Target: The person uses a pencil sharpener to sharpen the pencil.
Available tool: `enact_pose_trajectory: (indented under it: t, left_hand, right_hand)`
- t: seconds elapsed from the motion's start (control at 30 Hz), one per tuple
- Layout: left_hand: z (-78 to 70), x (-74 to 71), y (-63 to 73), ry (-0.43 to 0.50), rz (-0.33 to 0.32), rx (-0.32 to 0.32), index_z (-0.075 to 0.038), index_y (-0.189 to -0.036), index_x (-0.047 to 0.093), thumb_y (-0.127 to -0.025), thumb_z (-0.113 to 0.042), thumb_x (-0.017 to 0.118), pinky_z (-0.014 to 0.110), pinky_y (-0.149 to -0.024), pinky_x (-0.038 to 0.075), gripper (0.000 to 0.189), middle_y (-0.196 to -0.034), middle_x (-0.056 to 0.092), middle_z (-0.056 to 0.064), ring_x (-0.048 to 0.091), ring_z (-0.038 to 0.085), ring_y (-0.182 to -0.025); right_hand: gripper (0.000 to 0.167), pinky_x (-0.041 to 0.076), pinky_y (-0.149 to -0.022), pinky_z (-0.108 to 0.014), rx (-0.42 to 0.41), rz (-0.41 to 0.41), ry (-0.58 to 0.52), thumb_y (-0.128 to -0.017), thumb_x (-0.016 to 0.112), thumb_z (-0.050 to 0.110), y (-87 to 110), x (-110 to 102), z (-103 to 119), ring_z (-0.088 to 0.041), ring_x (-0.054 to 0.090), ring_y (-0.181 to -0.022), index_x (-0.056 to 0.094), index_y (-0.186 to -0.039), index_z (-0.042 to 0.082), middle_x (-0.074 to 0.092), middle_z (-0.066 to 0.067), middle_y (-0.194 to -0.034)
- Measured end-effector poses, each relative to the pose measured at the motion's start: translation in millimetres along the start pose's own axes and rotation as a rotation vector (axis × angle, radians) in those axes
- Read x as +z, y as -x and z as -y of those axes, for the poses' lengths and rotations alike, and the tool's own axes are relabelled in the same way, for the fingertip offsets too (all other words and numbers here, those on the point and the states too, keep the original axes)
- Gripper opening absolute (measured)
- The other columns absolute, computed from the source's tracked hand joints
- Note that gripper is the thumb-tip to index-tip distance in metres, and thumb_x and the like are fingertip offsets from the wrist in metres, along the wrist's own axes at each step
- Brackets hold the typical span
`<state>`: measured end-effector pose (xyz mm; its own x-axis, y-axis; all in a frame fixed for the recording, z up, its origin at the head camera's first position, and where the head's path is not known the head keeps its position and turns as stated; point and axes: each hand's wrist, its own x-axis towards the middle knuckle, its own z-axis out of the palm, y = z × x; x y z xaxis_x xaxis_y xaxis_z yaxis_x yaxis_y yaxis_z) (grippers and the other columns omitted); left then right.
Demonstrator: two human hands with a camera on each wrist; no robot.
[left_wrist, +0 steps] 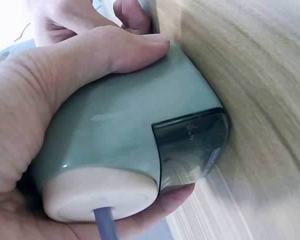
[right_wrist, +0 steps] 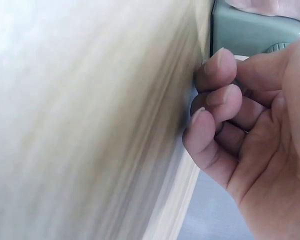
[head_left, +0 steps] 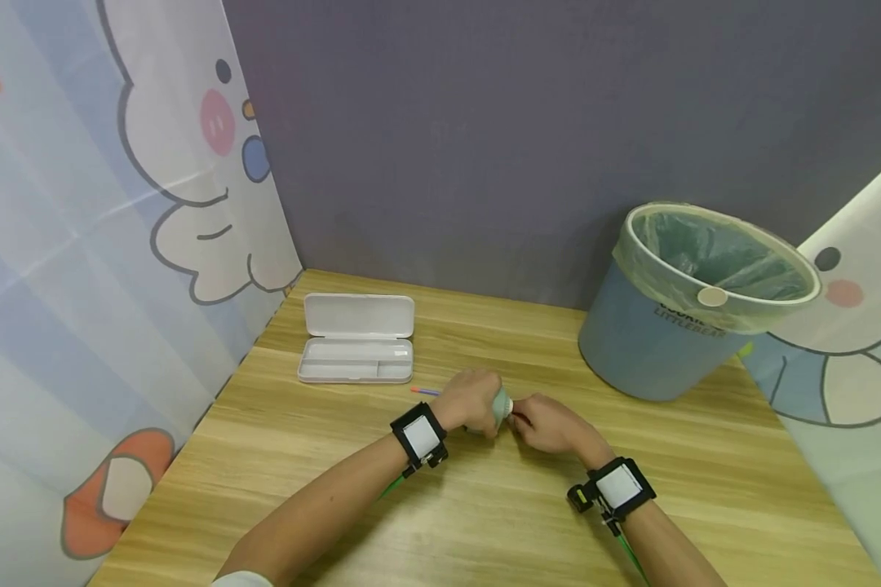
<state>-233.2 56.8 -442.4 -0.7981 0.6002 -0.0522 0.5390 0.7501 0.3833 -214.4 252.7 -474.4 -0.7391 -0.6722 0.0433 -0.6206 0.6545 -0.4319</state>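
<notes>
A pale green pencil sharpener (left_wrist: 120,105) lies in the grip of my left hand (head_left: 473,401), its thumb across the top and fingers underneath. On its side is a dark see-through shavings drawer (left_wrist: 190,147). From the cream round end a purple pencil (left_wrist: 106,225) sticks out, and its orange tip points left in the head view. At the opposite end, my right hand (head_left: 551,422) curls its fingers around the sharpener's crank, which the fingers mostly hide. A ribbed knob (right_wrist: 277,47) shows behind those fingers in the right wrist view.
An open white pencil case (head_left: 356,372) with compartments sits at the back left of the wooden table (head_left: 484,505). A blue-grey trash bin (head_left: 646,334) with a clear liner stands at the back right. Behind is a grey wall (head_left: 440,147); a cartoon-print curtain (head_left: 81,244) hangs at the left.
</notes>
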Motion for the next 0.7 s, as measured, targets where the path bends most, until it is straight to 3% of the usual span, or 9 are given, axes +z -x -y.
enact_pose_trajectory:
  t: [0.43, 0.7]
  left_hand:
    - [-3.9, -0.3, 1.8, 0.003, 0.008, -0.022, -0.013, -0.082, 0.069, -0.057, -0.024, 0.1, 0.024, -0.055, 0.047, 0.042, -0.075, 0.061, -0.005, 0.056, 0.012, -0.065]
    - [-3.2, -0.6, 0.8, 0.003, 0.009, -0.03, -0.012, -0.082, 0.067, -0.058, -0.022, 0.098, 0.025, -0.053, 0.047, 0.041, -0.074, 0.061, -0.004, 0.056, 0.013, -0.063]
  right_hand:
    - [0.024, 0.036, -0.054, -0.019, 0.026, 0.038, -0.054, -0.103, 0.055, 0.013, 8.0, 2, 1, 0.003, 0.039, -0.053, 0.063, -0.08, 0.016, 0.043, 0.015, -0.063]
    - [0.026, 0.04, -0.053, -0.02, 0.041, 0.079, -0.199, -0.107, 0.05, 0.014, 12.6, 6, 2, 0.001, 0.047, -0.052, 0.065, -0.086, 0.015, 0.056, 0.011, -0.063]
